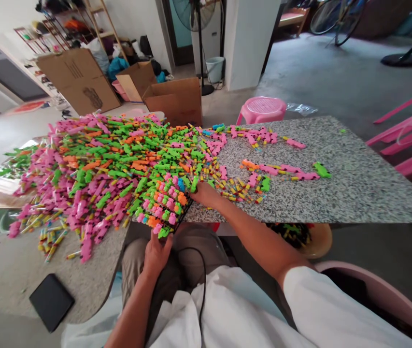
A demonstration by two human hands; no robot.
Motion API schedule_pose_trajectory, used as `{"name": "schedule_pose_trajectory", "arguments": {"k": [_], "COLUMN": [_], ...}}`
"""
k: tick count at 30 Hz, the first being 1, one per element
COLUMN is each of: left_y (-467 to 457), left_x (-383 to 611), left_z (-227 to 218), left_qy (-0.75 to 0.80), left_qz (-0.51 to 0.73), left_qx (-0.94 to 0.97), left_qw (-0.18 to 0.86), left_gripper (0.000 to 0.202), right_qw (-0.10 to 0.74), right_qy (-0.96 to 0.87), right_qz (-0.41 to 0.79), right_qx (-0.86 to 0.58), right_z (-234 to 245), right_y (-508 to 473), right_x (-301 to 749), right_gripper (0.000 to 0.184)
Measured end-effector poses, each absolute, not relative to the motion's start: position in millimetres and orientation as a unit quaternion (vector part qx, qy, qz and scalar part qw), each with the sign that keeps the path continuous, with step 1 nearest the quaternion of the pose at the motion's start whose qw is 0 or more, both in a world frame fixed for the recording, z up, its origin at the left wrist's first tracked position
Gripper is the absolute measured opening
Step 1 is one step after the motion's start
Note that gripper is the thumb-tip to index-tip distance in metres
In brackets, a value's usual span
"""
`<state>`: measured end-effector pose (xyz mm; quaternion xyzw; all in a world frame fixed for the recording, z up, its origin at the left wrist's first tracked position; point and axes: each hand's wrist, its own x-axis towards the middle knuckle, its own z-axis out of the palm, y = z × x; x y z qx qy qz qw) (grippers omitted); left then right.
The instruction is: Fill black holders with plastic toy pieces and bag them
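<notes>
A dark-edged holder (185, 215) is tilted at the table's front edge, packed with rows of small pink, green, orange and blue animal-shaped toys (160, 199). My left hand (157, 251) grips its near end from below, fingers partly hidden under it. At the holder's far right corner, my right hand (206, 194) is closed on a green toy (194, 183). Behind and to the left spreads a large heap of similar toys (119, 145), many with yellow-and-red striped sticks. Loose striped sticks (233, 188) lie just beyond my right hand.
The speckled stone table (354, 183) carries scattered pink toys (271, 169) toward its right. A black flat case (51, 302) rests at the near left. Beyond are cardboard boxes (177, 99), a pink stool (262, 107) and a standing fan (200, 43). A tub (368, 285) stands at my right.
</notes>
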<state>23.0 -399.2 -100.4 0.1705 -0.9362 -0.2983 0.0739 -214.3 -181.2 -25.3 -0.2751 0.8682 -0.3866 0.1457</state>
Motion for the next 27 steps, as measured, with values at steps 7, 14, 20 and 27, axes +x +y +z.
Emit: {"name": "schedule_pose_trajectory", "arguments": {"k": [7,14,20,27], "left_y": [-401,-395,-393,-394], "left_x": [24,22,22,21], "left_z": [-108,-100,-96,-98], "left_qy": [-0.93,-0.918,-0.921,-0.925], "left_qz": [-0.322,-0.348,-0.336,-0.33], "left_qx": [0.16,0.178,0.186,0.178], "left_qw": [0.075,0.064,0.06,0.065], "left_gripper": [0.05,0.045,0.043,0.044], "right_qw": [0.113,0.104,0.123,0.253], "right_qy": [0.908,0.91,0.871,0.846], "right_qz": [-0.258,-0.224,-0.336,-0.407], "right_qx": [-0.309,-0.334,-0.336,-0.234], "right_z": [-25,-23,-32,-27], "right_y": [-190,-191,-188,-184], "right_x": [-213,-214,-220,-231], "right_gripper": [0.03,0.03,0.025,0.023]}}
